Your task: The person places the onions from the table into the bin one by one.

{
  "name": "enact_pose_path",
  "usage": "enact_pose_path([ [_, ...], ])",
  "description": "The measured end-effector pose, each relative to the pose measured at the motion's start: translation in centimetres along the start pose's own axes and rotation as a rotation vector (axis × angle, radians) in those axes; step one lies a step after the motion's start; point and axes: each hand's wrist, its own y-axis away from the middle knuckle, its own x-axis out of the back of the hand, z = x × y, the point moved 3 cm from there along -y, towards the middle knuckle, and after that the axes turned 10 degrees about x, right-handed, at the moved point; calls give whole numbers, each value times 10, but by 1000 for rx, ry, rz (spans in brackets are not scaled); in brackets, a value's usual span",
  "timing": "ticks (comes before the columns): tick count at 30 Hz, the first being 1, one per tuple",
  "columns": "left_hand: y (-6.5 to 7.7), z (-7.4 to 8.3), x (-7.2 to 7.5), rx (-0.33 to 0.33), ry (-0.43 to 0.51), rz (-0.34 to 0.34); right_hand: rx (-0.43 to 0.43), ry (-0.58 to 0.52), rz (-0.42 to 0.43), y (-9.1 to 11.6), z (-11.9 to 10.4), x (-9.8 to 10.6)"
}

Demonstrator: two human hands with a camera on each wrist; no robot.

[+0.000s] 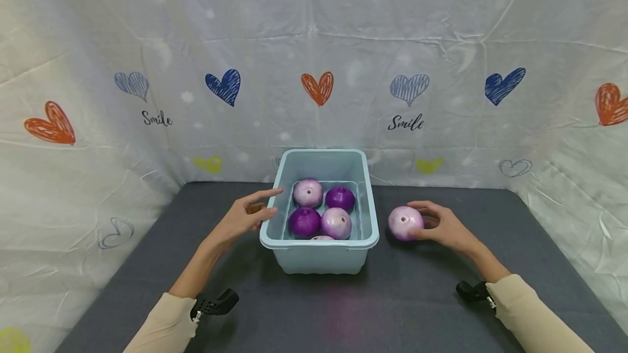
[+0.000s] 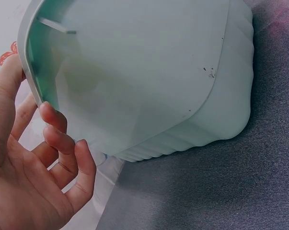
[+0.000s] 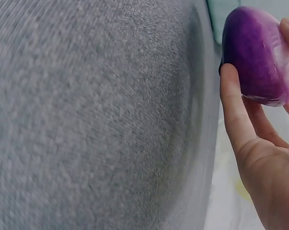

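My right hand [image 1: 441, 226] grips a round, onion-like purple-and-white ball [image 1: 405, 223] with a small dark spot on its face, to the right of the pale blue plastic tub [image 1: 321, 259]. In the right wrist view, fingers and thumb spread around this ball [image 3: 254, 55], whose near side looks deep purple. Several similar balls, some dark purple [image 1: 305, 222] and some pale [image 1: 308, 193], lie in the tub; the front wall partly hides one. At the tub's left rim is my left hand [image 1: 245, 214], forefinger stretched out and the other fingers loosely bent beside the rim [image 2: 33, 81].
The tub stands on a dark grey cloth-covered table [image 1: 294, 309]. Behind it hangs a pale curtain [image 1: 275, 53] printed with hearts and the word Smile. Each wrist carries a black strapped device [image 1: 216, 303] at the cuff of a beige sleeve [image 1: 164, 326].
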Motion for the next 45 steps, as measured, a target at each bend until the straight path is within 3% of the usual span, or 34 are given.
enact_pose_path([
  [11, 1, 3, 0, -5, -7, 1, -30, -183, 72, 7, -11, 15],
  [23, 0, 0, 1, -29, 11, -16, 4, -246, 122, 8, -18, 38],
  [45, -1, 0, 1, -21, 2, 0, -12, -186, 103, -25, -37, 32],
])
